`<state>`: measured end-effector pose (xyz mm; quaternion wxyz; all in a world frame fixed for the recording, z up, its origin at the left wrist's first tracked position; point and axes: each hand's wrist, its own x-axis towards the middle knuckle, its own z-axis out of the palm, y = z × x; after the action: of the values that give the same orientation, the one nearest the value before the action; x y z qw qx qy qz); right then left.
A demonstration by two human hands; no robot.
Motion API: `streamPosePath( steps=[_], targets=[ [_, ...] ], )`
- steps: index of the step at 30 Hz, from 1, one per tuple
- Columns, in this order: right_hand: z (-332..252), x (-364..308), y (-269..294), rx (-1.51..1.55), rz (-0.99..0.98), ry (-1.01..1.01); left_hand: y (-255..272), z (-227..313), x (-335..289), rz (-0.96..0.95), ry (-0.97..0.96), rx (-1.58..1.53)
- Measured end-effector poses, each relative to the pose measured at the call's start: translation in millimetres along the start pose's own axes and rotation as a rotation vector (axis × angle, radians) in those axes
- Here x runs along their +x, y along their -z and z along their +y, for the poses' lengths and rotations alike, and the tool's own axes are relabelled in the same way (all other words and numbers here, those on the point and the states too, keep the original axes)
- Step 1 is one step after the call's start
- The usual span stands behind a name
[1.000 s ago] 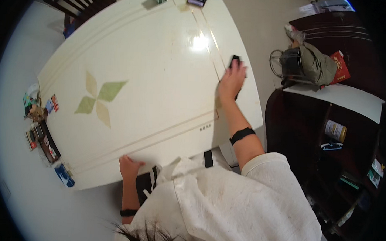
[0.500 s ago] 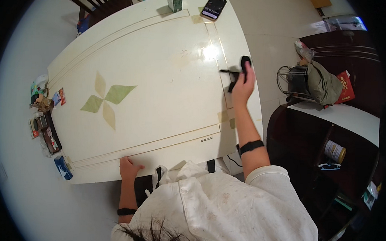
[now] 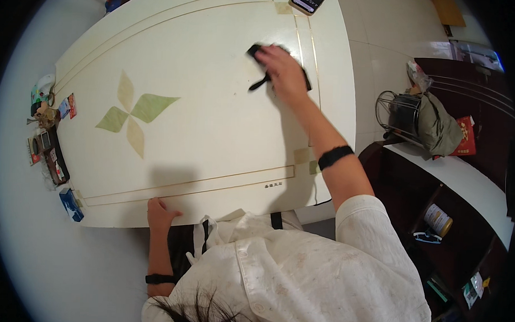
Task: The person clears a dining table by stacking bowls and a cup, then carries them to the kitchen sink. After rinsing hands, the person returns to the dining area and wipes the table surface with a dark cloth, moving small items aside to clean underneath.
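Observation:
My right hand is over the far right part of the white table, its fingers closed around a soft-looking black thing. A narrow dark end sticks out beside the palm and another part shows past the fingertips; blur hides its exact kind. A few tiny specks lie on the tabletop to its left. At the table's near edge rests my left hand, thumb spread to the right, holding nothing.
A phone lies at the far right edge. Small goods and a dark tray line the left edge, with a blue box at the near corner. Right of the table stand a dark shelf unit and a wire-framed stool.
My right hand has swung from the table's right edge leftward and farther away, carrying the black thing. My left hand stays at the near edge. The view has shifted slightly.

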<state>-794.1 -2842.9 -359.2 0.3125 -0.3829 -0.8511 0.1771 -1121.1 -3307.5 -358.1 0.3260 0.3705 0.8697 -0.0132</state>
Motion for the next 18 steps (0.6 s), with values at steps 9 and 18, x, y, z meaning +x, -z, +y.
streamPosePath(
  steps=[9, 18],
  targets=[
    [-101, -96, -16, 0.348, -0.227, 0.066, 1, 1, -9, -0.007, 0.024, -0.036],
    [-16, -53, 66, 0.748, 0.096, -0.527, -4, -3, -11, -0.005, 0.029, -0.032]
  ],
)
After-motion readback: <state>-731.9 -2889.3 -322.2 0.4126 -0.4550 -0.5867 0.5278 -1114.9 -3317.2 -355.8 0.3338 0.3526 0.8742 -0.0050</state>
